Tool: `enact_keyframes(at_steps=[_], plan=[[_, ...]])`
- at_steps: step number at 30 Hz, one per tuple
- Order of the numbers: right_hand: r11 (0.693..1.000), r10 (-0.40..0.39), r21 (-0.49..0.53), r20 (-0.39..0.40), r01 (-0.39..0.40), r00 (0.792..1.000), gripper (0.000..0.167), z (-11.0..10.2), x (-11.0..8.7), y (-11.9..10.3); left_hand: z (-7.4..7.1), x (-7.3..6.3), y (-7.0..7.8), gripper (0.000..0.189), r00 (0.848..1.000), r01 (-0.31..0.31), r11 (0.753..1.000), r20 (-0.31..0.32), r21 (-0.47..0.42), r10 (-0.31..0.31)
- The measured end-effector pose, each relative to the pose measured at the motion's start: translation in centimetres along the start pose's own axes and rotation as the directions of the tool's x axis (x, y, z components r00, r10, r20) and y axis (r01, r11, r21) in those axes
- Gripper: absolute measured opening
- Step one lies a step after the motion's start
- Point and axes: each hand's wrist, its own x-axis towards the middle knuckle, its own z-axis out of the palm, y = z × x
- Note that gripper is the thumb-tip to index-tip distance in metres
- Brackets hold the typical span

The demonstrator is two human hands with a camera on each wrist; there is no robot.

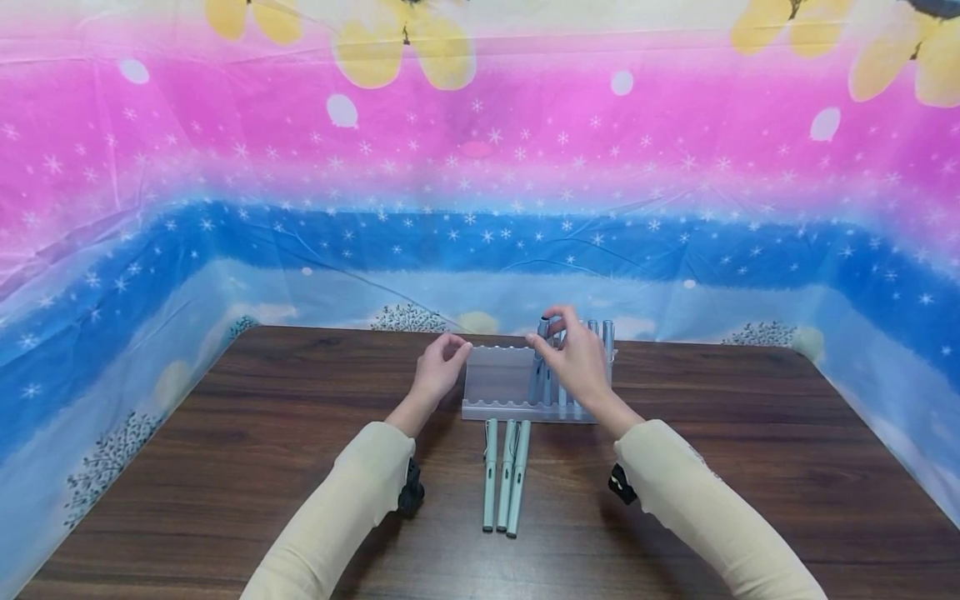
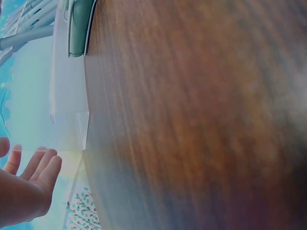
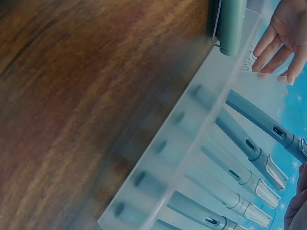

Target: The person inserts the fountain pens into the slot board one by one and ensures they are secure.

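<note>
- The right hand is pinching the upper part of a pen between thumb and fingers, its tips closing round the capped end.
- That pen is leaning at the left end of the filled part of a clear rack, its lower end meeting the front ledge; the views are not showing whether it is fully seated there.
- The left hand is holding the rack's upper left corner, thumb and forefinger coming together at the edge of the back panel.
- Several other pens are standing in a slanted row in the rack, to the right of the gripped one, their clips facing up and outward.
- Three pale green pens are lying on the wooden table just in front of the rack, pointing toward the person; the two on the right are lying closer together.
- Pale sleeves are covering both forearms, and black wrist devices are showing beneath the cuffs.
- A pink and blue patterned cloth is hanging behind the table.
</note>
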Motion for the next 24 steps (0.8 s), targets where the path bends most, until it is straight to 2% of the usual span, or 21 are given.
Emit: enact_keyframes(at_steps=[12,18,24], plan=[[1.000,0.011,-0.027,0.079,-0.008,0.997,0.033,0.07,-0.12,0.25,-0.01,0.04,0.00,0.020,1.000,0.004,1.000,0.006,-0.003,-0.004],[0.999,0.033,-0.002,0.144,-0.033,0.989,0.033,-0.12,-0.03,0.16,0.00,0.08,-0.08,0.019,1.000,0.003,1.000,0.006,0.005,-0.003],[0.999,-0.038,0.002,0.221,0.039,0.975,0.038,-0.45,0.16,0.70,0.00,0.10,-0.09,0.019,1.000,0.000,1.000,-0.001,0.002,0.000]])
